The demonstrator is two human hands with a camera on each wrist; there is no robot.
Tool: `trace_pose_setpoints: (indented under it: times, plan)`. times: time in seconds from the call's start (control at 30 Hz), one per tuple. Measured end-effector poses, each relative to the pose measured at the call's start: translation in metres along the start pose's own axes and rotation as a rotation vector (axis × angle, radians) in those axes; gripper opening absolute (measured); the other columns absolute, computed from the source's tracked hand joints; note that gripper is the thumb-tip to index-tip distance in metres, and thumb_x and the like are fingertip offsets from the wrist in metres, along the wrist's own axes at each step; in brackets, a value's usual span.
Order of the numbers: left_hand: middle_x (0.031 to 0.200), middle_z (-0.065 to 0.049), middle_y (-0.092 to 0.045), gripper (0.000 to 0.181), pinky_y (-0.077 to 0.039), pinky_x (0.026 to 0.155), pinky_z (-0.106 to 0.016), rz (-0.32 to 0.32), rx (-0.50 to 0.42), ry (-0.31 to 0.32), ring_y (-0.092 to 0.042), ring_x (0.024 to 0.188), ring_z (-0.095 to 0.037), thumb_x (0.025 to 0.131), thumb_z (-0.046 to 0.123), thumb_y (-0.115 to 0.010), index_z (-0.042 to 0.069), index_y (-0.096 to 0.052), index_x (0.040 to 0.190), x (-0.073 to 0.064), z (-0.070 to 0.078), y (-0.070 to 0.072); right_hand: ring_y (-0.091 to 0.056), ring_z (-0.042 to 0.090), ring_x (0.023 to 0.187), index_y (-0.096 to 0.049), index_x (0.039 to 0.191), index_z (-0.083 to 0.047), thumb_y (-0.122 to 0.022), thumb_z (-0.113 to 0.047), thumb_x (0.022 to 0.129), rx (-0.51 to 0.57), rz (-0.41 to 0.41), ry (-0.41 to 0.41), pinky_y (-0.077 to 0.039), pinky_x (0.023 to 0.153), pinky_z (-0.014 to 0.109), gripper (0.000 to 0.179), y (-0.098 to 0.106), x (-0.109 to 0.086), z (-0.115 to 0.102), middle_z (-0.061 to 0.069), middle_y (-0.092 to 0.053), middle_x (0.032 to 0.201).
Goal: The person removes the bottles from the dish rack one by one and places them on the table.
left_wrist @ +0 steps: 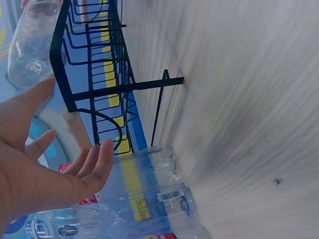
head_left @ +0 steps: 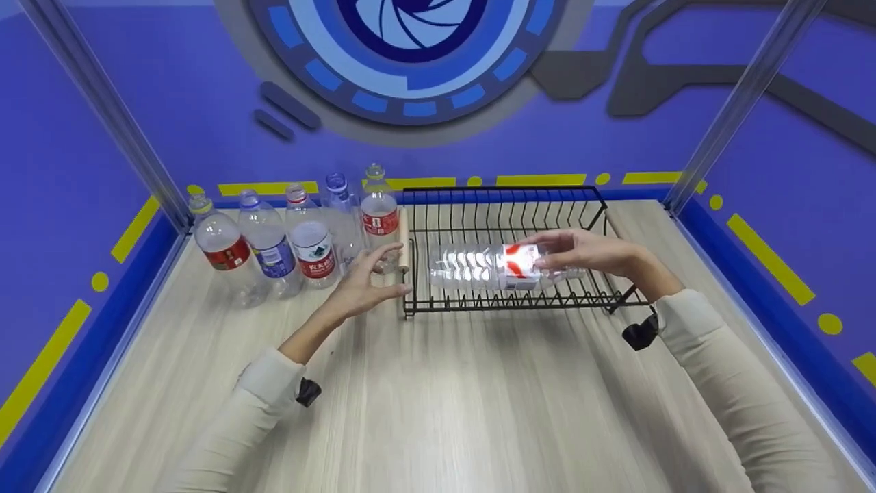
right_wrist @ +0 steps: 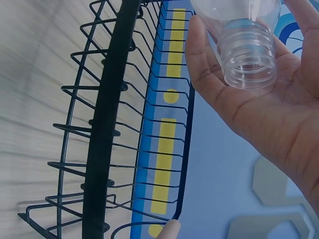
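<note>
My right hand (head_left: 590,252) grips a clear plastic bottle (head_left: 472,268) with a red and white label, near its neck end. The bottle lies sideways over the black wire dish rack (head_left: 506,307), its base toward the left. In the right wrist view, its capless neck (right_wrist: 249,69) lies along the palm, with fingers curled around the shoulder. At the rack's left end, my left hand (head_left: 363,284) holds nothing, thumb and fingers spread. The left wrist view shows that hand (left_wrist: 45,169) beside the rack's end frame, with the bottle's base (left_wrist: 32,64) beyond the fingertips.
Several capless empty bottles stand left of the rack, among them a red-labelled one (head_left: 228,256), a purple-labelled one (head_left: 276,259) and another (head_left: 380,218) beside the rack's wooden handle (head_left: 404,239). Blue panels (head_left: 479,157) wall the wooden table (head_left: 438,404) at back and sides.
</note>
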State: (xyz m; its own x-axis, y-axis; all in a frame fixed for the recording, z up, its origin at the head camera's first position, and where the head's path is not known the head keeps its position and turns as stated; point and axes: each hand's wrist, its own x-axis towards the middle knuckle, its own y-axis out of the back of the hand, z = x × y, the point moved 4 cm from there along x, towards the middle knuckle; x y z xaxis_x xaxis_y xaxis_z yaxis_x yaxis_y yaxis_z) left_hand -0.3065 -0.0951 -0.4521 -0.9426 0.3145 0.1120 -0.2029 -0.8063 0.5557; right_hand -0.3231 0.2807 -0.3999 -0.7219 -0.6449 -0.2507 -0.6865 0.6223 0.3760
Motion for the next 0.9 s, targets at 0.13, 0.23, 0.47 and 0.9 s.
trace_pose_setpoints:
  times: [0.13,0.23,0.47,0.9]
  plan:
    - [0.142,-0.023,-0.046,0.076,-0.053,0.095,-0.056,0.039,0.053,-0.055,-0.049,0.127,-0.042,0.084,0.026,-0.084,0.020,-0.047,0.150,-0.004,0.008,0.002,-0.068,0.018,0.111,-0.047,0.151,-0.013,-0.066,-0.019,0.100,0.014,-0.006,0.006,-0.055,0.101,0.041,0.054,-0.001,0.001,-0.001,0.006,-0.065,0.131]
    - [0.141,-0.022,-0.050,0.077,-0.055,0.093,-0.056,0.038,0.069,-0.114,-0.054,0.124,-0.042,0.082,0.024,-0.086,0.015,-0.048,0.149,-0.007,0.017,0.006,-0.069,0.018,0.108,-0.048,0.150,-0.013,-0.066,-0.019,0.100,0.021,-0.005,0.002,-0.056,0.100,0.041,0.054,-0.002,0.003,0.000,0.005,-0.067,0.126]
    - [0.134,-0.019,-0.059,0.087,-0.057,0.087,-0.049,-0.064,0.112,-0.258,-0.062,0.116,-0.036,0.078,0.026,-0.089,0.012,-0.046,0.152,-0.012,0.036,0.006,-0.068,0.021,0.110,-0.047,0.151,-0.012,-0.066,-0.020,0.100,0.022,-0.013,0.002,-0.055,0.102,0.044,0.055,-0.007,0.007,-0.001,0.004,-0.067,0.125]
    - [0.134,-0.011,-0.065,0.080,-0.058,0.084,-0.047,-0.082,0.164,-0.338,-0.066,0.111,-0.029,0.077,0.034,-0.090,0.017,-0.054,0.146,-0.011,0.047,-0.007,-0.071,0.021,0.106,-0.048,0.151,-0.014,-0.068,-0.023,0.099,0.025,-0.020,-0.001,-0.056,0.101,0.043,0.056,-0.021,0.014,-0.010,0.009,-0.068,0.127]
